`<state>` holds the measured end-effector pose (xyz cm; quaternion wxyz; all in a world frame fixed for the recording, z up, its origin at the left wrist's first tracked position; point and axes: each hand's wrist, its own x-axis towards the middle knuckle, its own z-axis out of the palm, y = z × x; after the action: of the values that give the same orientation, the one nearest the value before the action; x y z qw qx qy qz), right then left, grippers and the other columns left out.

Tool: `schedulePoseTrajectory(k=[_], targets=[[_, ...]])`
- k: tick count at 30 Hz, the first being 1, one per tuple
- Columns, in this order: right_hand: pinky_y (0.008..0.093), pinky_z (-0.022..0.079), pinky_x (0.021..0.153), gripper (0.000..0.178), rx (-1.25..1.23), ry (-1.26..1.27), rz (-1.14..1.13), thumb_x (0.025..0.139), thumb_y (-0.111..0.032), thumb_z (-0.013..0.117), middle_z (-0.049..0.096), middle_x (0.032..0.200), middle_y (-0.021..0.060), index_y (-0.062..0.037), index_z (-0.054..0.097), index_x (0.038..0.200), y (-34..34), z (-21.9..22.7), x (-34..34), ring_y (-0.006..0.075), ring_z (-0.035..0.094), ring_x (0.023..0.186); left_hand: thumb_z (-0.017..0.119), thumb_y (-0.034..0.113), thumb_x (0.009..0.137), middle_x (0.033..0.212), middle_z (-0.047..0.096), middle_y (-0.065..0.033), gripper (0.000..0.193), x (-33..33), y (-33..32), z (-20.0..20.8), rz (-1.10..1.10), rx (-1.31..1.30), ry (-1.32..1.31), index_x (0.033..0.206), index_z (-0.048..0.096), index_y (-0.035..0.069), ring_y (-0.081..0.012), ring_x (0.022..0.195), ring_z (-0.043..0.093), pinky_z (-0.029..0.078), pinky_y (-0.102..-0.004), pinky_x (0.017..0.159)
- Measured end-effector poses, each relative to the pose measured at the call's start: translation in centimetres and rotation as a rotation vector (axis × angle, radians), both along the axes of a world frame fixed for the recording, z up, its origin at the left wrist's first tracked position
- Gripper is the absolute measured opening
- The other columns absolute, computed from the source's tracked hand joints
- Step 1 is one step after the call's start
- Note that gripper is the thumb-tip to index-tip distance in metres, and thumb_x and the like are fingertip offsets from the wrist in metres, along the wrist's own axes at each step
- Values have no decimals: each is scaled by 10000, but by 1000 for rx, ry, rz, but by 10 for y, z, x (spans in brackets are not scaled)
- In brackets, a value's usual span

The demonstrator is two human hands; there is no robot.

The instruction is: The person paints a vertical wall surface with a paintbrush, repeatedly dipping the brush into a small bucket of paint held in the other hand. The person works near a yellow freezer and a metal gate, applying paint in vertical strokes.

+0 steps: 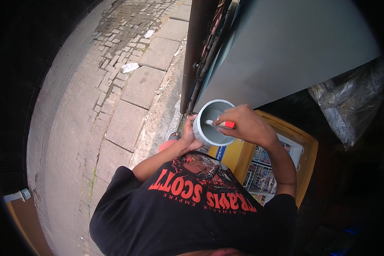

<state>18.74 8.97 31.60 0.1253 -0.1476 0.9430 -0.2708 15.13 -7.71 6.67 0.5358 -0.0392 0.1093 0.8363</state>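
1. Clock refs are from the pale grey tub [197, 130], mid-frame: cylindrical, smooth wall, round rim, mouth facing the camera. Grey inside; can't tell the fill level.
2. Left hand [190, 135], 8-9 o'clock: half open, curved round the tub's outer wall, gripping it.
3. Right hand [251, 125], 3 o'clock: fingers closed on the red-handled tool [228, 124]. Handle end is glossy red; whitish tip sits inside the tub mouth. Tip shape hard to read.
4. 1 o'clock: grey panel [294, 47], flat, matt.
5. 12 o'clock: dark post [193, 55], narrow, upright.
6. 4 o'clock: yellow chest cabinet [308, 170], rounded corner, white wire baskets [257, 176] with colourful packets.
7. 3 o'clock, well apart: clear plastic bag [350, 111], crinkled, shiny.
8. 10 o'clock: rectangular concrete slabs [141, 87], rough; small brick pavers [111, 64] beyond, uneven joints.
9. 6 o'clock: black fabric shirt [175, 217], red print.
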Motion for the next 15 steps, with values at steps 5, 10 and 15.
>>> schedulePoseTrajectory(k=[5,10,15], targets=[[436,564,820,219,175,-41,91,826,-130,728,741,942,166,-69,781,1030,-10,-10,-10,344,720,890,414,590,967,1328,668,-167,692,0,-1,-10,-2,27,-46,1405,584,82,-334,1201,656,478,-526,1087],[431,566,822,239,321,-24,123,805,-139,726,745,925,143,-112,791,1034,-9,-20,-15,325,724,892,422,562,980,1325,674,-161,671,-6,0,-14,-32,139,-64,1404,583,68,-329,1183,666,482,-524,1081],[438,567,804,260,317,34,115,795,-142,741,755,932,124,-122,797,1048,-3,-26,-16,314,728,877,425,550,987,1318,673,-173,656,-7,11,-16,-38,107,-111,1380,600,55,-341,1171,666,492,-536,1067]])
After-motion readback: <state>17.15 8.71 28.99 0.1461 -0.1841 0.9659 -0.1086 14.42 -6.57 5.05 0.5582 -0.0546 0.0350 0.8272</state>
